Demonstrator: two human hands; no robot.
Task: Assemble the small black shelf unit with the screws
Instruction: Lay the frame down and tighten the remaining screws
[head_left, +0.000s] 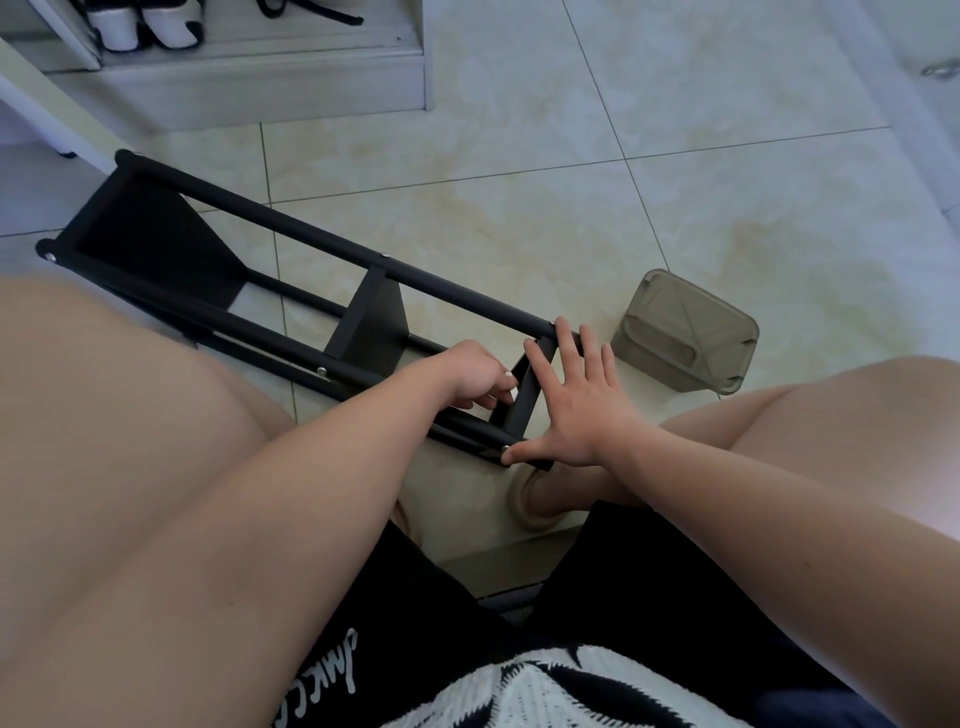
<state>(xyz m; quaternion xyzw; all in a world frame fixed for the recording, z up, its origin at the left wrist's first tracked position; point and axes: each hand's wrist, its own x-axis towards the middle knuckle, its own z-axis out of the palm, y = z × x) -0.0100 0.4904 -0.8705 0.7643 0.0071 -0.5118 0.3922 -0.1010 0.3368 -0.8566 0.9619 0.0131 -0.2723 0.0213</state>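
The small black shelf unit (311, 232) lies on its side from upper left to centre frame. The right hand (576, 410) spreads flat against its near end, bracing it. The left hand (475, 374) curls alongside, perhaps pinching a screw; I cannot tell.

Home entryway, glossy tiled floor (675, 182), shoes (143, 23) on a low shelf (260, 78)

Feed's bright here, soft daylight; weak shadows under the shelf unit (379, 317), floor tiles (519, 234) bend at my frame edges.
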